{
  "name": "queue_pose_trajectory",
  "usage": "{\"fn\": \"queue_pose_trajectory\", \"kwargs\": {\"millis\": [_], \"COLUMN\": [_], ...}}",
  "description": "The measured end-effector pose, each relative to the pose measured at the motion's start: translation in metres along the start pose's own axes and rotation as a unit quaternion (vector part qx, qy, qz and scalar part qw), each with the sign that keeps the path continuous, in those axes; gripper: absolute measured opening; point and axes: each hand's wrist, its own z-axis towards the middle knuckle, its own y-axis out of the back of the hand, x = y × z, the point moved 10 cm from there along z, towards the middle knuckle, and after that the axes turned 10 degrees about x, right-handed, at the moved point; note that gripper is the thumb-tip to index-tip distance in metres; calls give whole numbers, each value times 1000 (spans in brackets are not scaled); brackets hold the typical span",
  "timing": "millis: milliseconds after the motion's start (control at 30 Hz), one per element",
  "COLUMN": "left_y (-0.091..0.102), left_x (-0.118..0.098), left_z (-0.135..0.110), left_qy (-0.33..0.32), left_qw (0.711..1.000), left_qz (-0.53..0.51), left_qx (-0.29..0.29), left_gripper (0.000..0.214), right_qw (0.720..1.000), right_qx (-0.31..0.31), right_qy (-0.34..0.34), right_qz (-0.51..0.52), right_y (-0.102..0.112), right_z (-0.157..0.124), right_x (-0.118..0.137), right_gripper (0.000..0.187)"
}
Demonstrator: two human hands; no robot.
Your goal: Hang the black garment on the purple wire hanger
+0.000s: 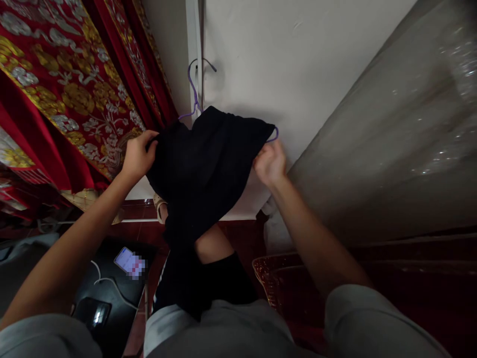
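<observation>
A black garment (201, 169) hangs in front of me on a purple wire hanger (195, 99). Its exact kind does not show. The hanger's hook rises above the cloth beside a pale vertical post, and a purple loop pokes out at the garment's upper right corner. My left hand (138, 155) is closed, pinching the upper left edge of the cloth. On the other side, my right hand (270, 162) has its fingers curled at the right edge, just under the purple loop. Part of those fingers is hidden behind the cloth.
Red curtain-like cloth (80, 94) with gold and silver embroidery hangs at left. A plastic-covered upright object (387, 149) leans at right. Low at left, a black table (119, 303) bears a lit phone (128, 261) and a white cable (115, 286). A pale wall (298, 59) stands behind.
</observation>
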Motion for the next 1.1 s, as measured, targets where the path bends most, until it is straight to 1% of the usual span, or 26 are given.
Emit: {"fn": "queue_pose_trajectory", "kwargs": {"millis": [67, 100, 167, 233, 267, 333, 400, 467, 533, 600, 667, 733, 800, 867, 933, 967, 1000, 1033, 1067, 1100], "left_y": [6, 8, 9, 4, 1, -5, -7, -7, -8, -10, -12, -13, -14, -15, -14, -13, -11, -9, -7, -4], "left_x": [5, 4, -5, -22, -32, -46, -51, -48, -43, -39, -38, -38, -38, -33, -20, -12, -4, 3, 7, 7], "left_z": [-2, -1, 2, 6, 7, 9, 10, 12, 15, 20, 25, 30, 38, 49, 61, 67, 72, 76, 76, 75], "left_qy": [14, 17, 7, -25, -44, -66, -64, -52, -43, -38, -32, -26, -24, -20, -3, 9, 21, 29, 31, 25], "left_qw": [1000, 999, 998, 998, 998, 997, 998, 998, 999, 999, 999, 999, 999, 999, 999, 998, 998, 998, 998, 998], "left_qz": [16, 22, 30, 30, 29, 23, 13, 4, 1, 2, -5, -19, -31, -42, -51, -55, -57, -59, -60, -61], "left_qx": [-21, -33, -50, -48, -40, -24, -22, -25, -23, -20, -19, -22, -22, -17, -12, -8, -4, 1, 5, 5], "left_gripper": [20, 19, 21, 29, 33, 38, 37, 33, 31, 28, 26, 28, 36, 43, 46, 46, 46, 46, 46, 45], "right_qw": [999, 999, 996, 981, 971, 951, 933, 931, 947, 968, 985, 994, 994, 988, 981, 980, 980, 983, 986, 986], "right_qx": [-12, -28, -82, -149, -181, -250, -311, -331, -303, -244, -169, -102, -73, -77, -77, -69, -53, -28, 4, 41], "right_qy": [-28, -21, 40, 107, 125, 139, 134, 106, 68, 38, 21, 25, 55, 105, 157, 170, 166, 144, 111, 79], "right_qz": [29, 25, -21, -69, -89, -117, -123, -111, -79, -34, -10, -25, -60, -77, -78, -81, -92, -109, -129, -141], "right_y": [11, 17, 26, 33, 37, 48, 63, 74, 76, 69, 53, 34, 21, 12, 1, -6, -15, -25, -35, -45], "right_z": [2, 4, 4, -2, -7, -20, -36, -46, -44, -33, -16, 3, 19, 29, 30, 27, 23, 19, 13, 6], "right_x": [8, 18, 48, 73, 80, 83, 73, 54, 33, 18, 12, 18, 35, 62, 95, 112, 126, 136, 143, 147], "right_gripper": [70, 67, 58, 50, 46, 40, 36, 35, 36, 36, 37, 39, 44, 48, 48, 47, 46, 48, 56, 69]}}
